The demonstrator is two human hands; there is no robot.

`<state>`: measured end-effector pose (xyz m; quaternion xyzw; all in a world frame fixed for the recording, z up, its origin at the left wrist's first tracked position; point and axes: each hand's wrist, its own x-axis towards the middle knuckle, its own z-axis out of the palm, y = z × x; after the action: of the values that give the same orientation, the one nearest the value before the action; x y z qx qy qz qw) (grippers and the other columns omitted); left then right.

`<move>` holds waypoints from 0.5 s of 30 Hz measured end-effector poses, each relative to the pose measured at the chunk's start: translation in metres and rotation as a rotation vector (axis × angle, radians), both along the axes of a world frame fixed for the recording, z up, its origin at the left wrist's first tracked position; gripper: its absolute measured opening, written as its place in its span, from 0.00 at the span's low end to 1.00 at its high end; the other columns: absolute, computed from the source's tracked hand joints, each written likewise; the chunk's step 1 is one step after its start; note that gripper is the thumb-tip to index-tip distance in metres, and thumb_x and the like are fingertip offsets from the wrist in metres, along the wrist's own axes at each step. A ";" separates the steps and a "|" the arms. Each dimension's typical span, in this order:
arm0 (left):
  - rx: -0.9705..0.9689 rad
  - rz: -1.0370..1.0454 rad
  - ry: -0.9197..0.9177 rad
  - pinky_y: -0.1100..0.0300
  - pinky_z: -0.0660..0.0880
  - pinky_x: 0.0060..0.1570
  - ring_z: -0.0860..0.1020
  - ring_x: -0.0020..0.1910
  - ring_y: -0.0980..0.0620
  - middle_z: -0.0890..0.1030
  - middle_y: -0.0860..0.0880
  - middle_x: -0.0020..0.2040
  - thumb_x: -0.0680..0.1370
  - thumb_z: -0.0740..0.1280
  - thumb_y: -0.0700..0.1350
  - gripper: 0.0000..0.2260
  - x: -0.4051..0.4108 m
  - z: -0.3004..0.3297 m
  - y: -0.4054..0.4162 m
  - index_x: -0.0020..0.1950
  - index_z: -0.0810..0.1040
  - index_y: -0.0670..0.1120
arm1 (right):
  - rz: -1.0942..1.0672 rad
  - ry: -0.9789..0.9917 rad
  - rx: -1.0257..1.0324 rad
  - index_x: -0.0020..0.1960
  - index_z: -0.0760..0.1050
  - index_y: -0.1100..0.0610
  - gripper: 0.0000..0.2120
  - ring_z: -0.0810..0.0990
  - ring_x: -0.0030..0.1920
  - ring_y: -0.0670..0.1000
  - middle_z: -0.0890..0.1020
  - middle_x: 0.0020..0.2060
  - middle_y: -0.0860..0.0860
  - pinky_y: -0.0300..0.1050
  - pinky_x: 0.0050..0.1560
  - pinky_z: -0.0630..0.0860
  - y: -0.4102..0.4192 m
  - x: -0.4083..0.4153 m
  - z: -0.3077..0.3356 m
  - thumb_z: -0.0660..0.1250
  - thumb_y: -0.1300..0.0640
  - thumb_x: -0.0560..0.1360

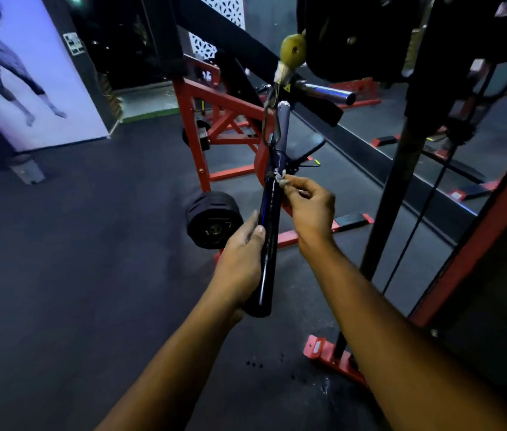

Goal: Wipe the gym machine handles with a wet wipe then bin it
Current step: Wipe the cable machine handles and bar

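My left hand (241, 262) grips the lower end of the hanging bar handle (269, 225); my right hand (309, 209) pinches a small wet wipe (282, 178) against its middle

glossy black handle (267, 244), chrome peg (326, 91), matt rubber floor (90, 244)

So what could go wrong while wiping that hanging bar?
The wipe is only a small scrap pinched in the right hand, so it could slip out and fall. The bar hangs from a hook; if the left hand lets go, it might swing.
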<state>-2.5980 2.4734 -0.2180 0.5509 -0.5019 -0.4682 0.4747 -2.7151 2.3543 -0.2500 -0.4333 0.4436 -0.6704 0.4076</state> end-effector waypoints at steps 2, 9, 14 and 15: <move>0.027 0.023 0.025 0.44 0.73 0.68 0.77 0.67 0.46 0.78 0.48 0.69 0.87 0.56 0.52 0.18 -0.005 -0.001 0.002 0.78 0.68 0.60 | 0.037 0.043 -0.027 0.50 0.84 0.52 0.09 0.87 0.48 0.55 0.87 0.45 0.54 0.58 0.56 0.82 0.002 -0.006 -0.003 0.72 0.65 0.76; 0.078 0.133 0.079 0.57 0.77 0.34 0.80 0.36 0.54 0.83 0.53 0.38 0.87 0.55 0.53 0.16 -0.025 0.003 0.015 0.72 0.75 0.64 | 0.102 0.276 -0.251 0.51 0.84 0.51 0.06 0.86 0.45 0.49 0.85 0.45 0.49 0.49 0.47 0.83 0.034 -0.026 -0.017 0.75 0.59 0.75; 0.142 0.164 0.076 0.55 0.76 0.33 0.78 0.35 0.51 0.82 0.46 0.43 0.84 0.60 0.59 0.14 -0.046 0.006 0.018 0.63 0.81 0.59 | 0.022 0.225 -0.106 0.50 0.85 0.52 0.06 0.86 0.43 0.46 0.86 0.42 0.46 0.54 0.48 0.83 -0.015 -0.026 -0.008 0.74 0.52 0.75; 0.148 0.153 0.077 0.55 0.76 0.33 0.77 0.34 0.52 0.82 0.46 0.43 0.83 0.61 0.60 0.14 -0.048 0.005 0.019 0.61 0.82 0.57 | 0.035 0.233 -0.098 0.50 0.84 0.52 0.06 0.85 0.44 0.46 0.86 0.42 0.46 0.54 0.48 0.83 -0.011 -0.028 -0.008 0.74 0.51 0.76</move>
<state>-2.6463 2.4922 -0.2125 0.6028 -0.4037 -0.4872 0.4861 -2.7432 2.3436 -0.2581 -0.5354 0.4471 -0.6291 0.3432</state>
